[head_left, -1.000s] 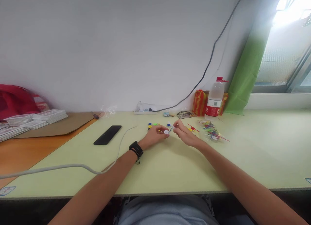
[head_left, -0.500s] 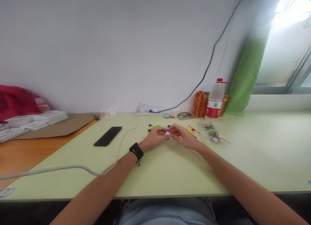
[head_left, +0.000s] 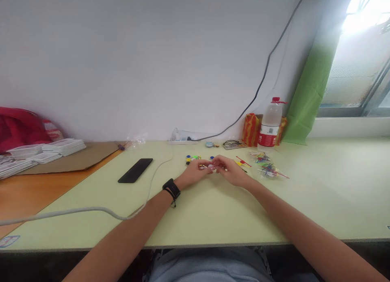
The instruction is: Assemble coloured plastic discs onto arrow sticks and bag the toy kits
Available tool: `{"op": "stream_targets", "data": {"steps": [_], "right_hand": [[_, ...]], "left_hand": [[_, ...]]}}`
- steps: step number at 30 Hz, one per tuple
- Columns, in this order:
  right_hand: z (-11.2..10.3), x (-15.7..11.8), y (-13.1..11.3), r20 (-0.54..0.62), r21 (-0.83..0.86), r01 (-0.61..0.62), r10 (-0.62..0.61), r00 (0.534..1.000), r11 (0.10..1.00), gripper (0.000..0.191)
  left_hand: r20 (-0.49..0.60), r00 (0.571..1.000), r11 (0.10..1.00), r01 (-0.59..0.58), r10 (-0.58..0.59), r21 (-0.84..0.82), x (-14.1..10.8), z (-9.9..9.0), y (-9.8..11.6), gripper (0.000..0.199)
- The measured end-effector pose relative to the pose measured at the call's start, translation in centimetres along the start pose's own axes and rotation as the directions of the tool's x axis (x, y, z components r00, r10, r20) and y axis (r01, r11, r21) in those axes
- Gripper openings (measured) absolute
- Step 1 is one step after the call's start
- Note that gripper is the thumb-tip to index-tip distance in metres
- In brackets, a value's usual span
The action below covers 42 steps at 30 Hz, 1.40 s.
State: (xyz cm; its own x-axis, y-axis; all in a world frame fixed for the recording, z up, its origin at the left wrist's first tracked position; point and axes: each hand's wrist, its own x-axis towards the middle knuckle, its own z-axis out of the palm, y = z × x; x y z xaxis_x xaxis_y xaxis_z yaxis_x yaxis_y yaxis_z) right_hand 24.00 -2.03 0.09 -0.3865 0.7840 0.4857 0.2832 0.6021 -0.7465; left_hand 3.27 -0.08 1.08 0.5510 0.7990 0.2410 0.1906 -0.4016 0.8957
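Over the middle of the table, my left hand (head_left: 195, 173) is closed in a pinch on a small white round plastic piece (head_left: 211, 167). My right hand (head_left: 232, 173) meets it from the other side, thumb and fingertips closed on the same piece. Fingers cover much of it, so its exact kind is unclear. Just behind my left hand lie small blue, yellow, green and black plastic parts (head_left: 188, 160). Another blue round part (head_left: 212, 157) shows beyond my fingertips. Yellow and red thin parts (head_left: 243, 163) lie behind my right hand.
Clear bags of coloured parts (head_left: 269, 170) lie to the right, before a large water bottle (head_left: 269, 125). At left are a black phone (head_left: 135, 170), a white cable (head_left: 91, 209) and stacked white trays (head_left: 62, 147). A power strip (head_left: 182, 140) and glasses (head_left: 232, 144) sit by the wall.
The white round piece has turned slightly between my fingertips and is more covered by them. Both hands stay in nearly the same place.
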Motion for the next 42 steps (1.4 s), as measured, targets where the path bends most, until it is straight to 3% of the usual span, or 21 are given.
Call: {"op": "stream_targets", "data": {"steps": [8, 19, 29, 33, 37, 39, 42], "right_hand": [[-0.1, 0.1, -0.1, -0.025, -0.021, -0.014, 0.014, 1.0, 1.0, 0.011], [-0.5, -0.3, 0.5, 0.026, -0.28, -0.051, 0.061, 0.998, 0.959, 0.009], [-0.5, -0.2, 0.2, 0.024, -0.242, -0.055, 0.062, 0.998, 0.969, 0.011], [-0.7, 0.0, -0.1, -0.001, -0.186, -0.064, 0.065, 0.998, 0.98, 0.013], [-0.8, 0.1, 0.1, 0.027, -0.153, -0.065, 0.07, 0.997, 0.986, 0.015], [-0.8, 0.1, 0.2, -0.006, -0.152, -0.06, 0.06, 0.998, 0.987, 0.016], [-0.6, 0.1, 0.3, -0.164, -0.167, -0.068, 0.04, 0.986, 0.984, 0.023]], "left_hand": [[0.015, 0.999, 0.999, -0.039, 0.039, -0.012, -0.2, 0.0, 0.0, 0.038], [-0.023, 0.999, 0.999, -0.028, 0.029, 0.037, 0.0, -0.3, -0.3, 0.034], [0.008, 0.999, 0.998, -0.04, 0.041, -0.039, 0.3, -0.5, -0.7, 0.036], [-0.031, 0.999, 0.995, 0.008, -0.011, -0.097, 0.3, -0.3, -0.4, 0.034], [0.043, 0.995, 0.966, 0.099, -0.091, -0.239, 0.2, -0.6, -0.1, 0.031], [0.074, 0.992, 0.948, 0.119, -0.101, -0.296, 0.2, -0.8, 0.1, 0.032], [0.036, 0.996, 0.935, 0.088, -0.081, -0.343, 0.3, -0.9, 0.3, 0.036]]}}
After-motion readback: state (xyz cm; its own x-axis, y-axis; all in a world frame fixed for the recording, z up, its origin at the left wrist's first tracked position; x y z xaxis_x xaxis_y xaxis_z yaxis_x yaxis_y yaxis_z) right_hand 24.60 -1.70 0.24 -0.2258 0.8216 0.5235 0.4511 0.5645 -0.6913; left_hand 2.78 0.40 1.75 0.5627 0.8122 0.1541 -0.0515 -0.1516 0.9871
